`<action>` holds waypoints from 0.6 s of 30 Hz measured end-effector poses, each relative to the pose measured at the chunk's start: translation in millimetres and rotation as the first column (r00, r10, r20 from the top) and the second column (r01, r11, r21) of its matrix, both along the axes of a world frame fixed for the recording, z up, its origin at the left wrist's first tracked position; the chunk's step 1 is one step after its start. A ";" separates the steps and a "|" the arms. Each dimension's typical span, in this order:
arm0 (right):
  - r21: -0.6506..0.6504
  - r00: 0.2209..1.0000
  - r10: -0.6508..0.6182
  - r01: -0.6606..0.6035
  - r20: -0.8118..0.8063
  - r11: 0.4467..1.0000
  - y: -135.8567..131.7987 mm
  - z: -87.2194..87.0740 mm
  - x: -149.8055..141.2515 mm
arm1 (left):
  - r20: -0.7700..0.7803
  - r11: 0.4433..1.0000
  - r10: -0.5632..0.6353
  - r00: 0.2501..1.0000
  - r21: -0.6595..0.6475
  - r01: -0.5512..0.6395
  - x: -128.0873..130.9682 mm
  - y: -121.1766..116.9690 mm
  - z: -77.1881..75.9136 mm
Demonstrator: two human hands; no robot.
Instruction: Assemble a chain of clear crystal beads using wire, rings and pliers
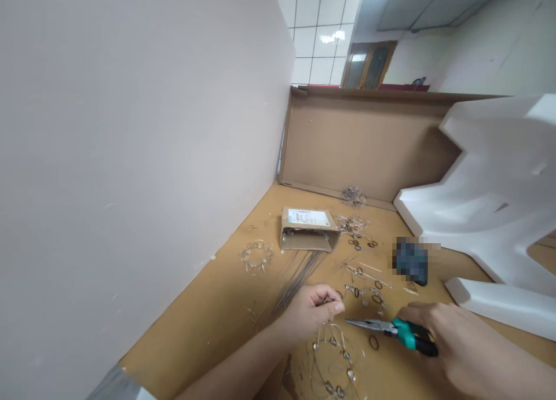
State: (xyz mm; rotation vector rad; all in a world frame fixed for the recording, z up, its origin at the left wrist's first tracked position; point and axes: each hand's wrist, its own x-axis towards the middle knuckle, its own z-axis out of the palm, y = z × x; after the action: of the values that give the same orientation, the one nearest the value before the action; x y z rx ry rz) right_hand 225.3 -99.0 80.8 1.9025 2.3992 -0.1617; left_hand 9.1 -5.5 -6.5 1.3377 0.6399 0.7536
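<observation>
My left hand [311, 312] is closed in a pinch on a thin wire loop strung with clear beads [333, 359], which hangs below the fingers. My right hand [460, 345] grips the green-and-black handles of needle-nose pliers [393, 329]. The pliers' tip points left toward my left fingers, a short gap away. A bundle of straight thin wires [299, 275] lies on the brown tabletop just beyond my left hand. Small dark rings and beaded wire bits [367, 293] are scattered ahead of the pliers.
A small cardboard box [307, 229] lies open toward me. A finished bead circle [257, 255] sits to its left. A white panel [130, 157] walls the left side, a cardboard sheet [360, 145] the back. White foam blocks [490, 215] fill the right.
</observation>
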 end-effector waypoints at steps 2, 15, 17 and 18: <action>0.025 1.000 -0.006 0.005 0.028 1.000 0.2 3.6 0.5 | -0.091 0.999 -0.032 0.995 -0.019 0.031 -2.1 3.9 -1.6; 0.230 0.984 0.096 -0.129 0.147 0.965 -5.8 3.7 15.8 | -0.118 0.956 -0.287 0.951 -0.104 0.276 -15.4 13.3 6.5; 0.251 0.977 0.116 -0.159 0.177 0.955 -5.7 2.1 16.7 | -0.094 0.941 -0.322 0.942 -0.141 0.307 -15.5 14.0 5.6; 0.264 0.972 0.129 -0.179 0.196 0.948 -5.5 0.7 17.2 | -0.092 0.937 -0.330 0.939 -0.150 0.315 -15.4 14.0 5.5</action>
State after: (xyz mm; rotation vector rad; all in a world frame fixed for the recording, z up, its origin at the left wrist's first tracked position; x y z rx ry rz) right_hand 242.5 -104.5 81.5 1.7279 2.5436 0.3609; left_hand -6.3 8.5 -1.1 1.3269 0.5333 0.3621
